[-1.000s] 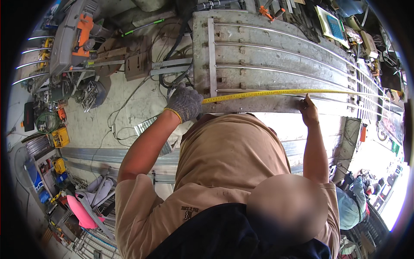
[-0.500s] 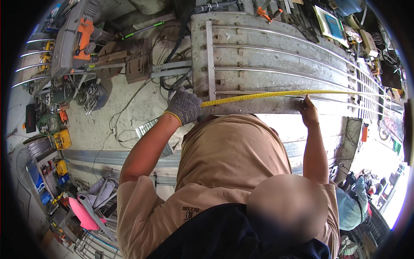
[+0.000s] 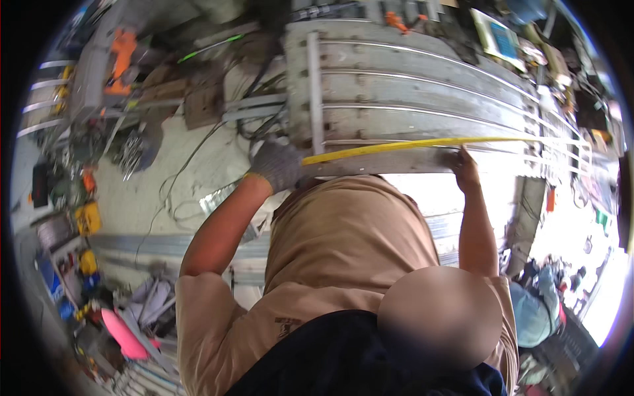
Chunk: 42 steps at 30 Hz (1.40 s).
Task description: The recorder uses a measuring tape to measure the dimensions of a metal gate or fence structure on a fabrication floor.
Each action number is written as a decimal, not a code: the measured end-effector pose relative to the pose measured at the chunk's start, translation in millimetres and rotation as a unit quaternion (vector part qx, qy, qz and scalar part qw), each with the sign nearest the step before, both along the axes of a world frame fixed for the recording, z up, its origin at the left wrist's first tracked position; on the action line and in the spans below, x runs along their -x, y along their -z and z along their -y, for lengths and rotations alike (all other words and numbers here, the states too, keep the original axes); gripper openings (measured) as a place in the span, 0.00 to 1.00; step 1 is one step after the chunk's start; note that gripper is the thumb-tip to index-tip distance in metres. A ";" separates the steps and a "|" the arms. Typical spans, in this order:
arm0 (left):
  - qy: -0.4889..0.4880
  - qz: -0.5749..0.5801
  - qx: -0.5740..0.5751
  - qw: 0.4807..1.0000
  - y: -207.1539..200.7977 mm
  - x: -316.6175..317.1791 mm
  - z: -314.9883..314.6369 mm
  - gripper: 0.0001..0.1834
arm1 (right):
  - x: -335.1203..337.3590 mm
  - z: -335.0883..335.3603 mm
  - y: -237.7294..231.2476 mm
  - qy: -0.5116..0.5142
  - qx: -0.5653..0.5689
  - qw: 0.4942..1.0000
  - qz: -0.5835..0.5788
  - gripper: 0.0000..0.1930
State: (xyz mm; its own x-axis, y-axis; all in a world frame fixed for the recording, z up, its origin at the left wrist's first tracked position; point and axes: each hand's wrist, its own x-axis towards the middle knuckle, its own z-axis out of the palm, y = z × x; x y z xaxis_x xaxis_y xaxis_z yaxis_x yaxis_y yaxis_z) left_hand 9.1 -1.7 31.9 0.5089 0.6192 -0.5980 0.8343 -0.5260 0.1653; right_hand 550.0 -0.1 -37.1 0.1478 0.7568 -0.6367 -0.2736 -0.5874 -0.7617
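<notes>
A yellow tape measure blade (image 3: 396, 146) runs left to right above the metal bench's near edge, over a frame of thin shiny metal rods (image 3: 422, 80). My left hand (image 3: 276, 165), in a grey knitted glove with a yellow cuff, is closed at the blade's left end. Within that grip the tape's end is hidden. My bare right hand (image 3: 467, 173) is raised to the blade farther right, its fingertips at the lower edge, seemingly pinching it. Blur hides the exact finger contact. On the frame's left side stands a flat upright bar (image 3: 314, 92).
Orange clamps (image 3: 397, 24) and a blue calculator (image 3: 507, 41) lie toward the bench's far side. Cables (image 3: 198, 153) trail over the floor on the left, near a grey-and-orange machine (image 3: 121, 61). Yellow bins (image 3: 88, 218) and a pink object (image 3: 123, 333) are at the lower left.
The whole view has shifted slightly left and blurred. Both hands keep their places on the tape, which still spans the rods.
</notes>
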 end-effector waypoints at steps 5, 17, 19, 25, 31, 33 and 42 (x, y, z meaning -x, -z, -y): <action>-0.020 0.027 -0.088 0.996 -35.1 -8.7 21.8 0.14 | -8.6 -13.6 -14.7 0.045 0.057 0.995 0.075 0.23; 0.010 0.097 0.207 0.973 -118.2 -14.7 4.8 0.20 | -78.0 -44.0 -109.6 0.345 -0.058 0.935 0.056 0.09; 0.019 0.078 0.229 0.970 -125.0 -22.6 0.5 0.20 | -102.1 -41.0 -116.2 0.359 -0.081 0.929 0.029 0.08; 0.040 0.073 0.182 0.980 -136.3 -72.7 -13.4 0.18 | -173.7 -45.7 -119.2 0.402 -0.094 0.911 -0.006 0.08; 0.037 0.038 0.081 0.995 -111.7 -233.5 -30.4 0.20 | -198.5 -66.5 -73.2 0.275 -0.083 0.958 0.000 0.11; 0.006 -0.005 0.061 0.998 -100.6 -314.2 -39.6 0.21 | -201.8 -61.9 -62.0 0.277 -0.069 0.957 -0.056 0.09; 0.070 0.051 0.061 0.994 -92.4 -540.0 -88.1 0.21 | -277.6 -42.9 -73.9 0.203 -0.018 0.975 -0.092 0.12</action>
State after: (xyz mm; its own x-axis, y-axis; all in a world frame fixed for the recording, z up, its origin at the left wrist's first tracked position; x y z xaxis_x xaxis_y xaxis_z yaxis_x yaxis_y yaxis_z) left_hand 549.1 86.4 124.3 0.6468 0.4644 -0.6049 0.7302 -0.6060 0.3155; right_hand 827.7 42.8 36.8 0.3252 0.6821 -0.6550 -0.6111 -0.3770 -0.6960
